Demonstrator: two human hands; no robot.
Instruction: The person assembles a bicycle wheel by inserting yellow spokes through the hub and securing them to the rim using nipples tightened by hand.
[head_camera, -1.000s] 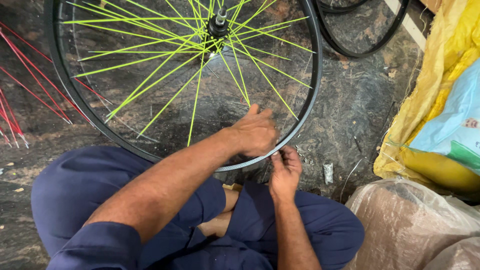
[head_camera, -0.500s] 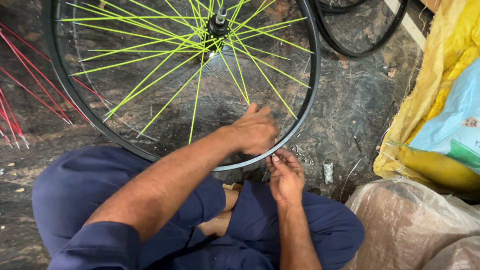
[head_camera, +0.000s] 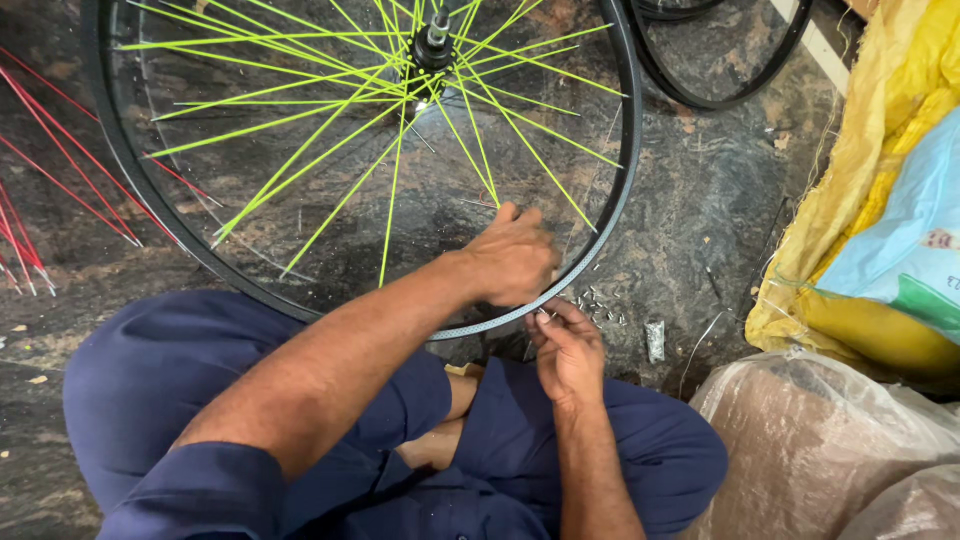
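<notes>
Low at six o'clock on the black bicycle wheel rim (head_camera: 615, 215), just above the seated lap: left hand (head_camera: 512, 262) laid over the inner side of the rim, knuckles up, fingers curled together around the rim edge and the near spoke ends. Whether anything small was pinched beneath them, impossible to tell. Just outside the rim at five o'clock, touching its outer edge: right hand (head_camera: 568, 350), fingertips drawn together against the rim, thumb pressed toward the forefinger; any piece held there too small to make out. Spread across the wheel from the metal hub (head_camera: 435, 45) at twelve o'clock: neon yellow-green spokes (head_camera: 300, 165), several of them loose at the outer end and stopping short of the rim. Flat on the dark stone floor (head_camera: 700, 200) lay the wheel itself. Scattered on the floor just past the right hand, toward three o'clock: small silvery spoke nipples (head_camera: 600, 305). Off at nine o'clock: red spokes (head_camera: 60, 150) of another wheel. At one o'clock: a second black rim (head_camera: 730, 95), only partly in view. Along the three o'clock side: a yellow woven sack (head_camera: 870, 180), and at four o'clock a clear plastic-wrapped bundle (head_camera: 810, 440). Folded beneath the arms: legs in dark blue trousers (head_camera: 150, 390).
</notes>
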